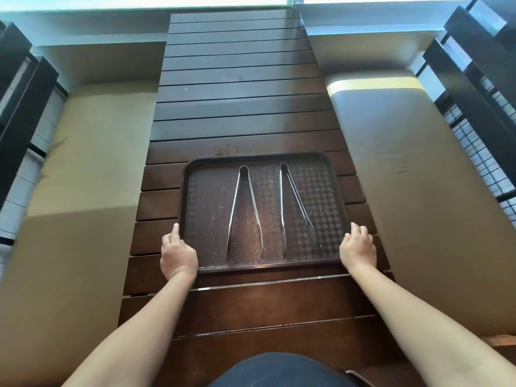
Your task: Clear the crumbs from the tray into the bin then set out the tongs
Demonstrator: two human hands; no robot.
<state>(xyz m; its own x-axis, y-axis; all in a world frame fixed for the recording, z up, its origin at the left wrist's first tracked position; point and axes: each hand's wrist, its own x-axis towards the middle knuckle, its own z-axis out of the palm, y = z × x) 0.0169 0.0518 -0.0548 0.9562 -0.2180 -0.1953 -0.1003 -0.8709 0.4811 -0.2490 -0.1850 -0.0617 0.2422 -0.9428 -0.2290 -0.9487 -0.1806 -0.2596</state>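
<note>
Tray sits flat on the slatted bench, centre of frame, speckled with crumbs. Two tongs lie on it side by side, long axes running top to bottom, hinges up, tips down. Left hand and right hand grip the side rims, fingers curled round the edges.

Where I'm sitting — a slatted table between two benches

The dark wooden table runs away from me toward a bright window. A tan cushioned bench lies along my left, another bench along my right — daylight strikes a pale band across its far end. Dark wooden frames stand at both outer edges.
</note>
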